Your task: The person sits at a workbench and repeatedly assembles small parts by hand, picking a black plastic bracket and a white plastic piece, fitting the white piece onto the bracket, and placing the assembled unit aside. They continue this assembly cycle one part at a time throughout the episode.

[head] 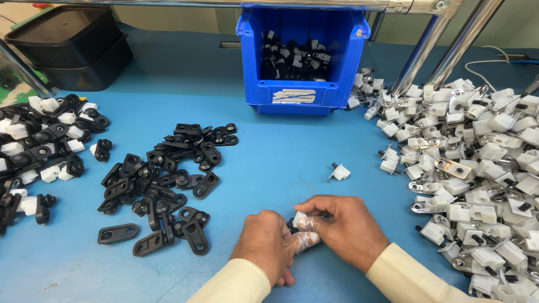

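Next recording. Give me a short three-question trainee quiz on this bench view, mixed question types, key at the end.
1. True or false: the blue bin at the back of the blue table holds small parts.
2. Multiple choice: the pile of flat black link plates lies (A) left of the hands, (B) right of the hands, (C) inside the bin.
3. Short answer: what lies alone on the table between the bin and the hands?

Key
1. True: black and white pieces show inside it.
2. A. The heap of white-and-metal clips is the one on the right.
3. A single white clip. Nearer the camera, the left hand and right hand meet over a small black-and-white part.
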`<state>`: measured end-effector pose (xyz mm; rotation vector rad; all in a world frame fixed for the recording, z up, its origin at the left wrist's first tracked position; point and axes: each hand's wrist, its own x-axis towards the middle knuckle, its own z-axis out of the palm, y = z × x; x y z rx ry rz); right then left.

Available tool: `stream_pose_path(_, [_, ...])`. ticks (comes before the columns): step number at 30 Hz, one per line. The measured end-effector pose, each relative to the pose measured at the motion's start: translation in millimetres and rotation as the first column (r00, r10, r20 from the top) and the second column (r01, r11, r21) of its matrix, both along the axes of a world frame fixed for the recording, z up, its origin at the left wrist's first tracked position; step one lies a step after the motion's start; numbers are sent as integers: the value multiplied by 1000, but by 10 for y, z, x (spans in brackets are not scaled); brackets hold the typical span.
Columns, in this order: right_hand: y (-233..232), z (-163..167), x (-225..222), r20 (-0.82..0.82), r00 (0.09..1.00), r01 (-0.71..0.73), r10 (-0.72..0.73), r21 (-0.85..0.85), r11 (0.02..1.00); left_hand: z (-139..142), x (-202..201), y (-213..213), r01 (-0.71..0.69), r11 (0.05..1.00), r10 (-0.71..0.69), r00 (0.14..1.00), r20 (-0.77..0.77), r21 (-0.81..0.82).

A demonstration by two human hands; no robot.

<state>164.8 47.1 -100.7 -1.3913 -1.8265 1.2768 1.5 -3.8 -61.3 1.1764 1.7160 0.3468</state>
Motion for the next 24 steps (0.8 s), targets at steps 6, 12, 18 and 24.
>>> stream_pose_path(6, [59, 16, -6, 66, 998, -10, 12, -40, 999, 37, 50, 25, -98, 994, 101, 992, 80, -47])
stream_pose_path(12, [37, 30, -24, 32, 999, -38, 38, -13, 999, 18, 48, 26, -131, 990, 135, 987, 91, -49])
stream_pose_path(18, [-100, 129, -90, 175, 984, -11, -14, 140, 990, -22, 77, -56, -190, 977, 184, 980, 74, 91])
stream_pose_path(24, [-218, 253, -137, 325, 944, -44, -65, 317, 947, -23, 91, -117, -186, 962, 178, 982, 59, 200])
